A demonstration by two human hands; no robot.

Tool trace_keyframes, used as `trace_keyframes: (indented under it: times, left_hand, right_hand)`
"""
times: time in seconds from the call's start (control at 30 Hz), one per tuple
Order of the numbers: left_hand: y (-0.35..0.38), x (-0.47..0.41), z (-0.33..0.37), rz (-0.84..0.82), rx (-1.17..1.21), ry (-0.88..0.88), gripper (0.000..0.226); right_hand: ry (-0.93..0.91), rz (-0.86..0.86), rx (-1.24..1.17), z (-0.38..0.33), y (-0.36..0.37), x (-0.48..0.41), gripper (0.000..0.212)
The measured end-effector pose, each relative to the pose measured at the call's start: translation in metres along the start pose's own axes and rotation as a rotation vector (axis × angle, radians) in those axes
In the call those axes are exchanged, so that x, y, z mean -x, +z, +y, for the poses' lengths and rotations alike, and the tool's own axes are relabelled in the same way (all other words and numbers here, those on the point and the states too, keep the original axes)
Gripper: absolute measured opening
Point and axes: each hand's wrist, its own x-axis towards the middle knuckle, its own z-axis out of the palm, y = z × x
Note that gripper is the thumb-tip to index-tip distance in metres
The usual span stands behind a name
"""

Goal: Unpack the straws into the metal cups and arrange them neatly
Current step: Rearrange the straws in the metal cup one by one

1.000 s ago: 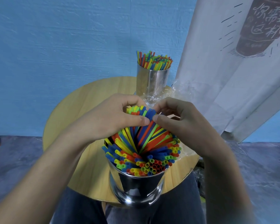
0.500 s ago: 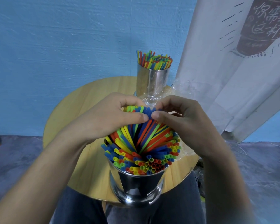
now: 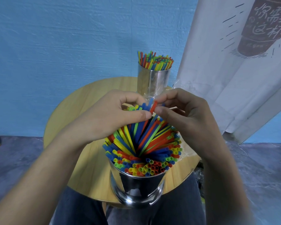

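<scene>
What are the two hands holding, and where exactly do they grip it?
The left hand and right hand pinch the coloured straws by their top ends, above the near metal cup.

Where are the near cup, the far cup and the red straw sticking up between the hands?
Near cup (image 3: pixel 137 185): head view, on its shiny front wall.
Far cup (image 3: pixel 153 82): head view, middle of its metal wall.
Red straw (image 3: pixel 153 106): head view, on its raised upper end.

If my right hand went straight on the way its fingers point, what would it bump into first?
The right hand points left at the red straw it seems to pinch; just beyond is the left hand, gripping the straws. Depth is unclear.
</scene>
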Motion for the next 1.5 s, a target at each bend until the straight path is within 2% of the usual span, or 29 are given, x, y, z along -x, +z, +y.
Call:
trace_keyframes:
  times: [0.3, 0.53, 0.67, 0.77, 0.83, 0.97, 1.07, 1.17, 1.33, 1.5]
  left_hand:
    - [0.001, 0.001, 0.002, -0.029, -0.012, -0.02, 0.007]
    - [0.001, -0.004, 0.003, 0.025, -0.169, 0.103, 0.016]
    - [0.002, -0.006, 0.002, 0.07, -0.215, 0.141, 0.01]
    - [0.0, -0.007, 0.001, 0.139, -0.071, 0.176, 0.006]
    - [-0.003, -0.008, 0.001, 0.249, 0.079, 0.206, 0.002]
    - [-0.009, -0.011, 0.001, 0.501, 0.309, 0.268, 0.012]
    - [-0.014, -0.01, 0.002, 0.666, 0.364, 0.321, 0.023]
    - [-0.019, -0.008, 0.004, 0.785, 0.403, 0.355, 0.023]
    - [-0.021, -0.007, 0.003, 0.86, 0.504, 0.331, 0.019]
    - [-0.016, -0.007, -0.003, 0.79, 0.681, 0.211, 0.012]
  right_hand:
    - [-0.013, 0.008, 0.011, 0.002, 0.001, 0.0, 0.013]
    - [-0.024, 0.003, 0.008, 0.003, 0.002, -0.001, 0.012]
    - [-0.037, 0.005, 0.015, 0.002, 0.002, -0.001, 0.009]
    - [-0.021, 0.011, 0.002, 0.002, 0.0, 0.0, 0.008]
    - [-0.007, 0.003, 0.008, 0.004, -0.002, 0.001, 0.011]
    - [0.02, -0.001, 0.017, 0.007, -0.003, 0.002, 0.012]
    - [0.034, 0.009, 0.015, 0.008, -0.002, 0.0, 0.01]
    - [0.036, 0.005, 0.033, 0.009, 0.0, -0.001, 0.004]
    - [0.047, -0.009, 0.044, 0.01, -0.001, -0.001, 0.011]
    - [0.031, 0.058, -0.013, 0.011, 0.001, -0.001, 0.014]
